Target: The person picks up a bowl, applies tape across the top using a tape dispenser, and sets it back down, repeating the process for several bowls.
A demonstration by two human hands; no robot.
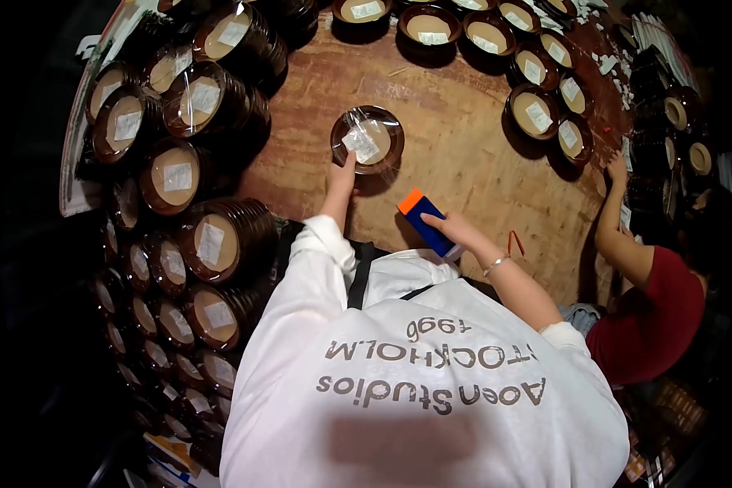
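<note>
A brown-rimmed dish [386,146] with a pale centre lies on the wooden table in front of me, under shiny clear film. A white paper label [360,144] covers part of its middle. My left hand [341,174] grips the dish's near edge, thumb on top by the label and the other fingers mostly hidden. In my right hand [457,231] is a blue block-shaped tool with an orange end [412,201], held apart from the dish and tilted toward it. Its exact kind cannot be made out.
Stacks of labelled brown dishes [211,244] crowd the left side. More labelled dishes [532,112] line the table's far and right edges. A small red band-like item [515,242] lies right of my right hand. A co-worker in a red shirt [659,317] reaches along the right edge.
</note>
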